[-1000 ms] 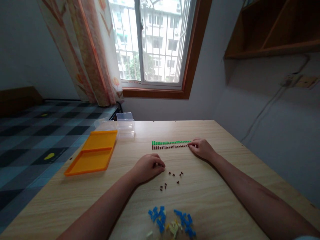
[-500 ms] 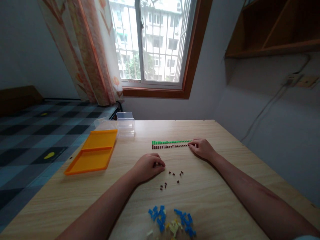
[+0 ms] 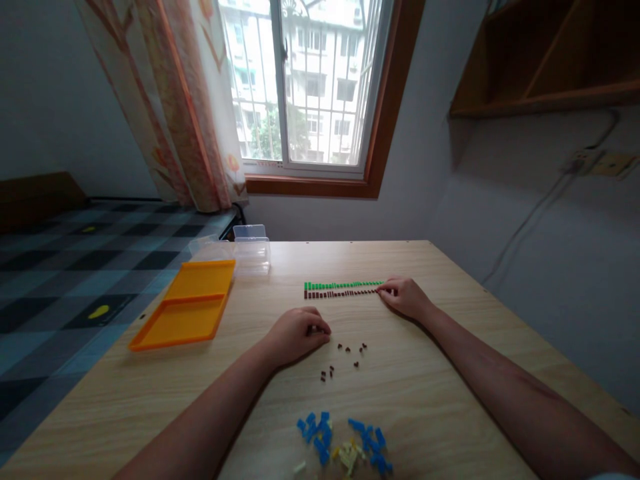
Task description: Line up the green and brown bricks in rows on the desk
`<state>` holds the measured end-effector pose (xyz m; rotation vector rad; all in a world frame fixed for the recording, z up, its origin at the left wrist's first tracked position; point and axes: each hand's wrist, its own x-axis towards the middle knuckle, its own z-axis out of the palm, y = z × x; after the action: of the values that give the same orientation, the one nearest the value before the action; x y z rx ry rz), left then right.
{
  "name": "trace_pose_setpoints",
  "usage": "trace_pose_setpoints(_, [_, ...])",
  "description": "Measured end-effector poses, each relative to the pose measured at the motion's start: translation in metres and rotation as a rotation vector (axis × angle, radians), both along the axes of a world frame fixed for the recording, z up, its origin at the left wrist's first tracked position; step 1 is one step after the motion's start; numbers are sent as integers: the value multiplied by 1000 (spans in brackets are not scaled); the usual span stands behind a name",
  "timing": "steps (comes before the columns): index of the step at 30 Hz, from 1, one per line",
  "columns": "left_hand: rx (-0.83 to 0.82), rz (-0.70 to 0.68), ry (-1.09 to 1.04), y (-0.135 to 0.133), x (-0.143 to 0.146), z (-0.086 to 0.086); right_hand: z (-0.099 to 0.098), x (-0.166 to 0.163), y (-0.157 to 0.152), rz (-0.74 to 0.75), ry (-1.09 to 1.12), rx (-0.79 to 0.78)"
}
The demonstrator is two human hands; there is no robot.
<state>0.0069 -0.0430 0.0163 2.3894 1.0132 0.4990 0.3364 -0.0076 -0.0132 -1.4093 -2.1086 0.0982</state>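
Two long rows of tiny blocks run side by side across the table: green blocks [image 3: 345, 285] behind, brown blocks [image 3: 343, 294] in front. My right hand [image 3: 406, 297] is at the right end of these rows, thumb and finger pinched on a small brown block at the end of the brown row. Nearer to me, my left hand [image 3: 297, 335] rests on the tabletop with curled fingers pressed together; whatever they hold is hidden. Several loose brown blocks [image 3: 348, 349] lie scattered just right of and below it.
Blue pieces [image 3: 321, 440] and pale yellow pieces [image 3: 349, 456] lie in small piles at the near edge of view. On the left is an orange two-part tray [image 3: 175, 325], with clear plastic boxes [image 3: 253, 257] behind it. A checked bed [image 3: 115, 267] adjoins the wooden table [image 3: 450, 400].
Hardly anything differs. My right fingertips have shifted very slightly at the end of the brown row; my left hand stays where it was.
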Motion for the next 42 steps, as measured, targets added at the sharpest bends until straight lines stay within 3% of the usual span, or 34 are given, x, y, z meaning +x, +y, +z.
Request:
trace_pose_setpoints(20, [-33,21,-41,1,-1,-5,7,-8,-4,2,71,64])
trace_pose_setpoints(26, [-34,85,-102,2,-1,-7,17,-43,-26,143,136,25])
trace_pose_setpoints(33, [-42,210,-247,6,2,-8,24,-98,-62,386,-1,-114])
trace_pose_setpoints(42, [-58,214,-316,10,2,-11,16,-116,-56,310,-42,-95])
